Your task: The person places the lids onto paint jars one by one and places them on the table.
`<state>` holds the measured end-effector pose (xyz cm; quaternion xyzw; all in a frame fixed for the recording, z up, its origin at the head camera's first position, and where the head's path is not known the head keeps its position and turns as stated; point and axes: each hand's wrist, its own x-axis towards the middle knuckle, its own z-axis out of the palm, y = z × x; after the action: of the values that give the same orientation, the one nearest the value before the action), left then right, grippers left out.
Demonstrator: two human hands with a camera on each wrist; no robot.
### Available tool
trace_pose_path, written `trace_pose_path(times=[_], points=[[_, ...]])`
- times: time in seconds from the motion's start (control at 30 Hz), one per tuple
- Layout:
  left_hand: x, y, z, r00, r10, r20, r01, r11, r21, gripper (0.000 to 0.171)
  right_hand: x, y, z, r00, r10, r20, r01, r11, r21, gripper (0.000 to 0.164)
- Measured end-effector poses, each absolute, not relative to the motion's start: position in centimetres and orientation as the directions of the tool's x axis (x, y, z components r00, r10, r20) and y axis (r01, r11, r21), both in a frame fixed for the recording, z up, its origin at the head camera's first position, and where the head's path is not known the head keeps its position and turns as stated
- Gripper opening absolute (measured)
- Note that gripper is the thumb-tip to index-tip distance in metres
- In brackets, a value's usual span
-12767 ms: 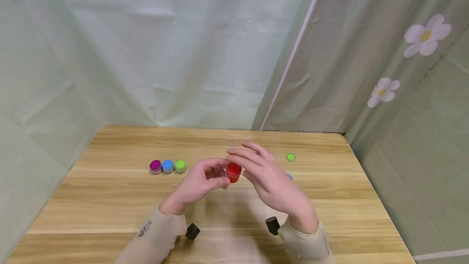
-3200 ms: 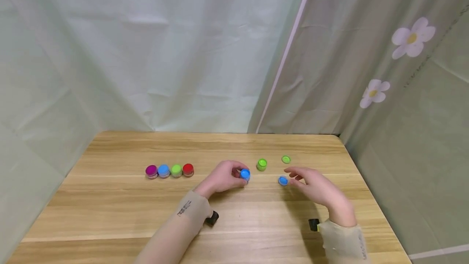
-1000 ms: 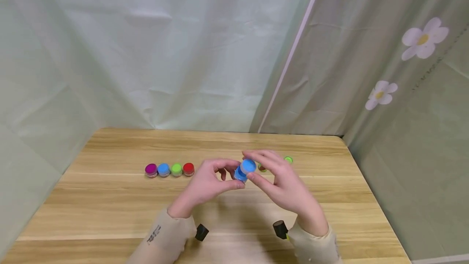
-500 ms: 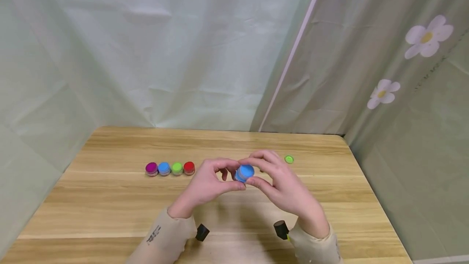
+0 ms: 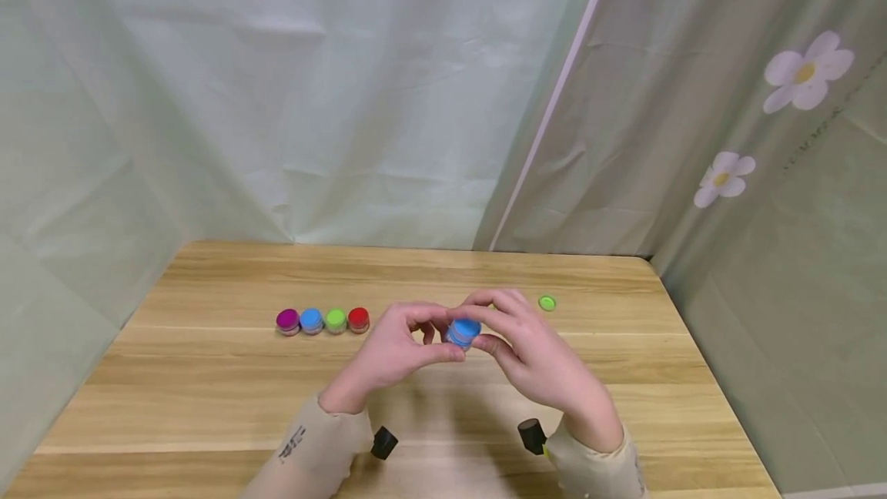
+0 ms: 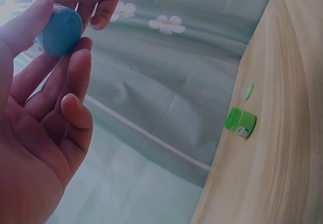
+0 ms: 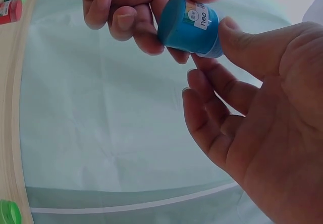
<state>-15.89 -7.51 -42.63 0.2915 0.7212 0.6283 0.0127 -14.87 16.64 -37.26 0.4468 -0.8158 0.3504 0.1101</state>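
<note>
My left hand holds a small blue jar above the table, with thumb and fingers round its labelled side. The jar's blue lid sits on its mouth, and my right hand pinches the lid's rim between thumb and fingers. In the right wrist view the jar lies tilted between both hands, its base toward the left. Whether the lid is fully seated I cannot tell. Beyond the right hand stands an open green jar, mostly hidden in the head view. Its green lid lies flat to the right.
A row of lidded jars stands at the left of the wooden table: purple, blue, green and red. Curtains hang behind the table and at its sides.
Earlier the red jar was in the hands; it now ends the row. The blue jar was lifted, and its lid, picked up from the table, was brought over and set on the jar.
</note>
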Motion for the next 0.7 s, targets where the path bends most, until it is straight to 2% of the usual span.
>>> trace_pose_path(times=[0.4,0.53,0.7], points=[[-16.13,-7.65,-43.12,-0.782,0.495,0.378,0.437,0.003,0.900,0.028,-14.95,16.63,-37.42,-0.548,-0.670,0.501,-0.828,0.349,-0.438,0.038],[-16.20,-7.59,-43.19,-0.766,0.513,0.387,0.454,0.005,0.891,0.028,-14.75,16.56,-37.38,-0.567,-0.676,0.471,-0.814,0.374,-0.444,0.042],[-16.22,-7.62,-43.06,-0.782,0.506,0.365,0.444,0.042,0.895,0.022,-14.56,16.45,-37.44,-0.596,-0.660,0.458,-0.798,0.422,-0.430,0.044]])
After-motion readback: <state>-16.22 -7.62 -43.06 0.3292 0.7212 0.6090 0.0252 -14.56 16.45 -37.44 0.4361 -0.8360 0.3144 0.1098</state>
